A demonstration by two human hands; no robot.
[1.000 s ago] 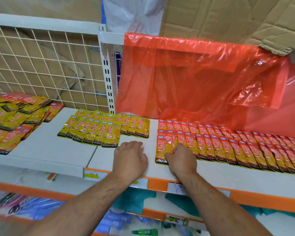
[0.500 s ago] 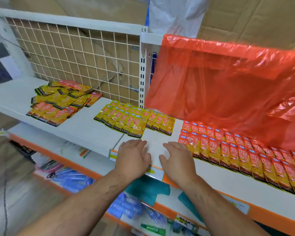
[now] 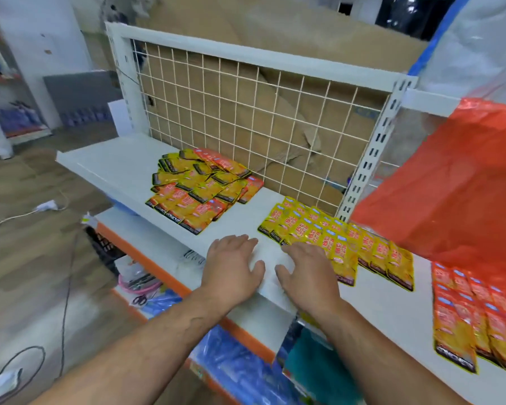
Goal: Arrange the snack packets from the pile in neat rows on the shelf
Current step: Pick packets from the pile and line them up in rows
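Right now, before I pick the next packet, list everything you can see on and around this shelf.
shelf: one, white with an orange front edge, across the middle
pile of packets: one loose heap, yellow and orange mixed, left on the shelf
yellow packet rows: many, overlapping, yellow, centre of the shelf
orange packet rows: many, orange, right end of the shelf
wire grid: one, white, behind the pile
cardboard: brown, behind the grid
plastic sheet: one, red, hanging at right
blue packs: several, blue, lower shelf
left hand: flat on bare shelf, fingers straight, holding nothing
right hand: flat beside it, at the yellow rows' near edge
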